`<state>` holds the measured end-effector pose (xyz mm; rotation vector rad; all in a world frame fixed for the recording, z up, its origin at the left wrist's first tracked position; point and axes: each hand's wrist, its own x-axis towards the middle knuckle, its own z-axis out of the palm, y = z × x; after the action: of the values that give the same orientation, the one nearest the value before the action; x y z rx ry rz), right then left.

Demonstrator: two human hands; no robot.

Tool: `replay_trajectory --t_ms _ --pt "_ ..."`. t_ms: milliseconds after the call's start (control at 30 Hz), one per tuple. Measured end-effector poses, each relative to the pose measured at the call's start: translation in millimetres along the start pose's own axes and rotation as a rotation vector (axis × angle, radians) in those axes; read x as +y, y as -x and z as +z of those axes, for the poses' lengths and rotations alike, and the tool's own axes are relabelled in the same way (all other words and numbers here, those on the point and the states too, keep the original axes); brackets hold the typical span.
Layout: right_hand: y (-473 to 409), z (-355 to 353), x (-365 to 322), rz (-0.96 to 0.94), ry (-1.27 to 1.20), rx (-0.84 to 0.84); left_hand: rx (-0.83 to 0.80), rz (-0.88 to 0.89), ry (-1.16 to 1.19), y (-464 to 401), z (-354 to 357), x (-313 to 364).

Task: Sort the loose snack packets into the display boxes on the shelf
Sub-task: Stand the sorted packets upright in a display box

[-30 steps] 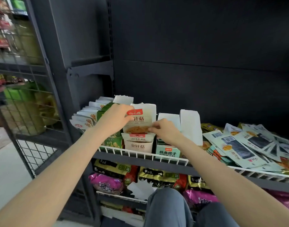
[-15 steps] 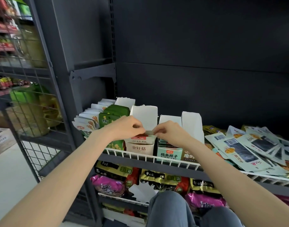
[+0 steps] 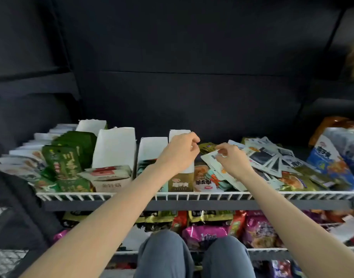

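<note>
My right hand (image 3: 231, 158) pinches the corner of a white loose packet (image 3: 209, 158) at the left edge of the loose packet pile (image 3: 272, 161). My left hand (image 3: 178, 154) hovers with curled fingers over the gold-fronted display box (image 3: 181, 184), in front of its white flap; I see nothing between its fingers. To the left stand a teal display box (image 3: 150, 151) and a white mushroom-snack box (image 3: 112, 178) with packets in it. Green packets (image 3: 64, 157) stand in a row further left.
A white wire rail (image 3: 192, 196) runs along the shelf's front edge. A large blue bag (image 3: 328, 161) lies at the right end. The lower shelf (image 3: 208, 233) holds pink, red and gold bags. My knees (image 3: 166, 255) are under the shelf edge.
The view has swung right. Both hands left the mushroom-snack box and moved right; my right hand took hold of a white packet at the pile's edge.
</note>
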<state>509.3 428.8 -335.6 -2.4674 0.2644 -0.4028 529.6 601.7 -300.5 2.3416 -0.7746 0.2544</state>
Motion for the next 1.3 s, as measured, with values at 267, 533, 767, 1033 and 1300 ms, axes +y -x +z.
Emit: replay_trajectory --t_ms 267,533,767,1033,1300 --pt "-15 -13 82 0.347 0.359 -0.156 -0.5 -0.034 -0.179 -44 104 26" --pt "-22 -34 95 0.378 -0.419 -0.058 -0.561 0.026 -0.201 -43 111 13" --pt "-5 -56 44 0.266 -1.091 -0.086 0.06 0.148 -0.023 -34 56 15" --pt "8 -23 -39 -0.142 -0.429 -0.004 0.312 0.037 0.055 5 -28 -17" --pt "16 37 -136 -0.386 -0.447 -0.061 0.462 -0.08 0.003 59 -111 -78"
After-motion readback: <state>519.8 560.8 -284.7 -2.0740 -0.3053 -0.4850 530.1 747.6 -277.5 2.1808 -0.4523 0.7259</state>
